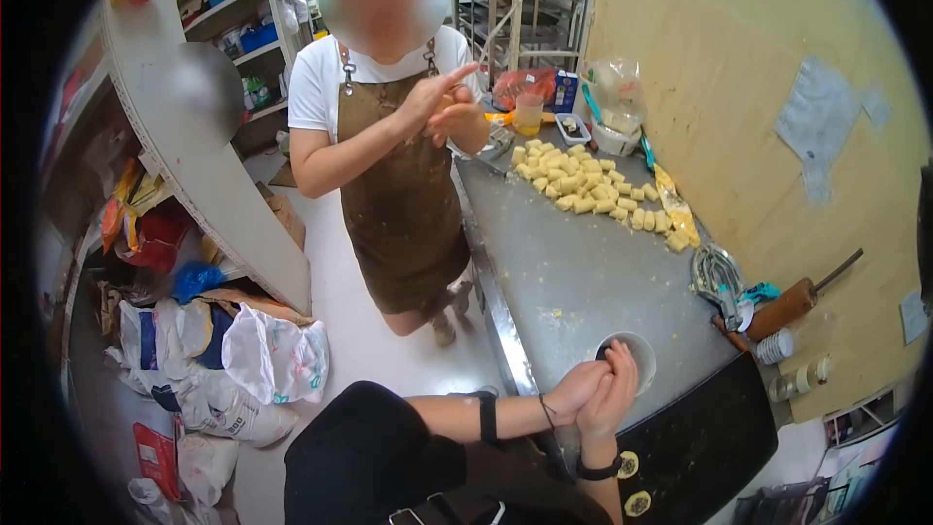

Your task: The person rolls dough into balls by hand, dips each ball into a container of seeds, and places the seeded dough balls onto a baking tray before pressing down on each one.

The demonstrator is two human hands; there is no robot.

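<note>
My left hand [575, 391] and my right hand [608, 399] are pressed together, palms cupped, above the near end of the metal table [525, 277]. Whatever lies between the palms is hidden. Just behind them is a round bowl [642, 362], partly covered by my fingers. Two flat round dough pieces with dark patterned tops, one [637, 504] nearer me and the other [629, 464] by my right wrist, rest on a black tray [714, 437]. Many short yellow dough pieces [573, 175] are heaped at the table's far end.
A co-worker in a brown apron [394, 204] stands left of the table, hands together. Along the wall are a whisk [717, 282], a wooden rolling pin [785, 309] and a white tub [616, 139]. Bags [277, 355] lie at the left.
</note>
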